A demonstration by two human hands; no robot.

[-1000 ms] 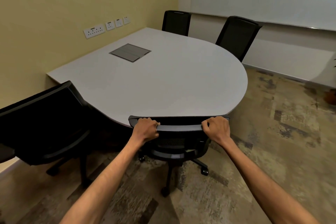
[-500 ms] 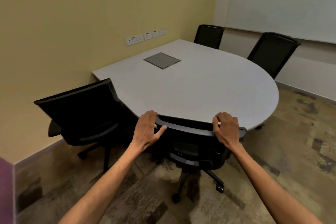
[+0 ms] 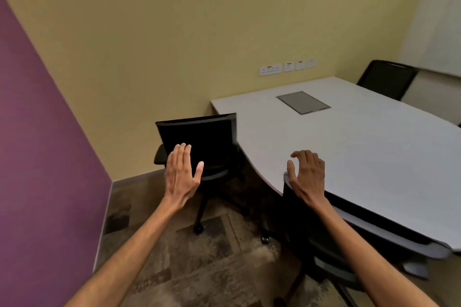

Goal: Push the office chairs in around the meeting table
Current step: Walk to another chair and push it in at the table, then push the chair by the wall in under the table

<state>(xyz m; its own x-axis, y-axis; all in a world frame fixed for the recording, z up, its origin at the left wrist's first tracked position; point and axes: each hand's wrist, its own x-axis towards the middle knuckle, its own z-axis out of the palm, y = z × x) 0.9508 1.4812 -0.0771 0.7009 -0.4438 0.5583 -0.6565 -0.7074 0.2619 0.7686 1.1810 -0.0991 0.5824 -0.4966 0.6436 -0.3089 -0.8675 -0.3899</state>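
Office chairs are partly dealt with, as far as we can judge: the chair under our right hand (image 3: pixel 308 177) sits tucked against the meeting table (image 3: pixel 361 157), while the chair beyond our left hand (image 3: pixel 183 174) stands turned out from the table's corner and looks like the one left to push in. Our left hand is open and flat, holding nothing, in front of that chair (image 3: pixel 199 142); our right, fingers loosely curled and empty, hovers at the top edge of the tucked chair (image 3: pixel 349 232).
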